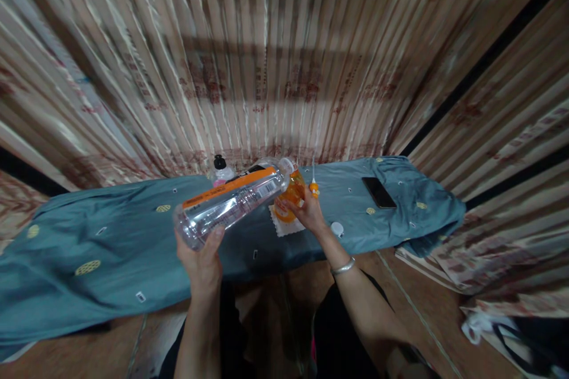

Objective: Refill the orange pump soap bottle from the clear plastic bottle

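My left hand point(202, 260) is wrapped round the base of a large clear plastic bottle point(231, 204) with an orange and black label. The bottle tilts, its neck up against the mouth of a smaller bottle of orange liquid point(293, 186). Around that smaller bottle my right hand point(306, 207) is closed, keeping it upright over a white cloth point(284, 226) with a scalloped edge. Whether liquid runs between the two mouths I cannot tell. Just right of my right hand is a small orange thing with a thin pale stem point(314, 188). A white cap point(337, 229) lies nearer me.
A blue-green patterned sheet point(133, 237) covers the long surface. Behind the large bottle stands a bottle with a black top point(220, 169). A dark phone point(379, 192) lies to the right. Patterned curtains point(284, 59) hang close behind; dark poles point(480, 71) slant at the sides.
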### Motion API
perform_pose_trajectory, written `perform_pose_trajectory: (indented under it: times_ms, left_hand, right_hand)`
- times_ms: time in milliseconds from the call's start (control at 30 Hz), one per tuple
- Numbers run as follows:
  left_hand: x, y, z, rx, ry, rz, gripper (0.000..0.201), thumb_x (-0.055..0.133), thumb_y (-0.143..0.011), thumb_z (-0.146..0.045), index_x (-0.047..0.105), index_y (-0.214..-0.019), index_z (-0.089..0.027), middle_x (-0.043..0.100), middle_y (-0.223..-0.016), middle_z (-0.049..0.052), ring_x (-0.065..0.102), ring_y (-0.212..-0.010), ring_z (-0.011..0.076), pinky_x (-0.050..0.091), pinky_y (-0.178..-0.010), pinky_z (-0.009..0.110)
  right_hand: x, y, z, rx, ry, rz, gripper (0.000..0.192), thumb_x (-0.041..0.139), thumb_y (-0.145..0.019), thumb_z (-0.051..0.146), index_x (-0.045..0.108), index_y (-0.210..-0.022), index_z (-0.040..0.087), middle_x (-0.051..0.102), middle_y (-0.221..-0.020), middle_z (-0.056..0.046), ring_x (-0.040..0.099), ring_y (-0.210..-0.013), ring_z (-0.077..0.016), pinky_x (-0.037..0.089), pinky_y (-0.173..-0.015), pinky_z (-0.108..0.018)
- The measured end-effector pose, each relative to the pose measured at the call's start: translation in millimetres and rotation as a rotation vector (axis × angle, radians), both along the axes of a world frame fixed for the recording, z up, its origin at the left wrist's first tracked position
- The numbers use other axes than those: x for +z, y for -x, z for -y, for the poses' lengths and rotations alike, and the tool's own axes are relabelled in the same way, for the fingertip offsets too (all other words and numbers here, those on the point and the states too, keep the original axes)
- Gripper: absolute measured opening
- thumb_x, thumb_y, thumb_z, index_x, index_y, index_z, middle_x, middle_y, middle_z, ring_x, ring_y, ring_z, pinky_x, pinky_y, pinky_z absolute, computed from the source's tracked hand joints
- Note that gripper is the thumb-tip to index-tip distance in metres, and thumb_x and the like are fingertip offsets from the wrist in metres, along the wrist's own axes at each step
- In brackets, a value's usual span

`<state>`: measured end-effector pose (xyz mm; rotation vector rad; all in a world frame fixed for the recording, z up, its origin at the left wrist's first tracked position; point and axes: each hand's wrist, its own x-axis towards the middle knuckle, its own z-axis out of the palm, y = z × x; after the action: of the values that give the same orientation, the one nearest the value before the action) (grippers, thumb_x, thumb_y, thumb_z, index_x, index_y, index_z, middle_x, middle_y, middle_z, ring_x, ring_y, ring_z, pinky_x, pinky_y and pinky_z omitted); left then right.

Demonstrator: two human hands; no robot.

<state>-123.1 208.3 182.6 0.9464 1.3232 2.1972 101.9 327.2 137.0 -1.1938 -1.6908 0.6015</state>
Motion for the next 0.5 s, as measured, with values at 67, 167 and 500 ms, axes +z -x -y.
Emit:
perform_pose_trajectory:
  times_ms: [67,167,500]
  left_hand:
    - [1.9,-1.1,0.9,-0.024,-0.005,0.058,0.078,0.088,-0.063,-0.042,0.061,-0.134,-0.023,0.070,-0.123,0.009,0.066,-0.119,0.0325,0.046,-0.111,0.054]
    - [4.5,-2.3,2.0,-0.039,-0.028,0.083,0.079,0.090,-0.062,-0.038,0.061,-0.134,-0.022,0.069,-0.125,0.010,0.065,-0.120,0.0323,0.044,-0.112,0.053]
    - [3.3,-1.7,1.7,-0.055,-0.034,0.083,0.080,0.090,-0.063,-0.038,0.061,-0.136,-0.023,0.068,-0.127,0.010,0.065,-0.118,0.0321,0.045,-0.110,0.053]
  right_hand:
    - [0.8,-0.1,0.6,0.010,0.000,-0.012,0.053,0.078,-0.081,0.039,0.058,-0.127,0.020,0.075,-0.118,-0.013,0.072,-0.109,-0.0314,0.058,-0.097,-0.049]
    - [0.6,-0.2,0.8,0.021,0.012,-0.026,0.054,0.078,-0.080,0.042,0.059,-0.126,0.022,0.075,-0.118,-0.011,0.072,-0.110,-0.0313,0.058,-0.098,-0.049]
    - [-4.0,1.1,-1.7,0.026,0.040,-0.075,0.056,0.077,-0.080,0.046,0.058,-0.127,0.022,0.076,-0.114,-0.011,0.073,-0.109,-0.0316,0.059,-0.096,-0.048]
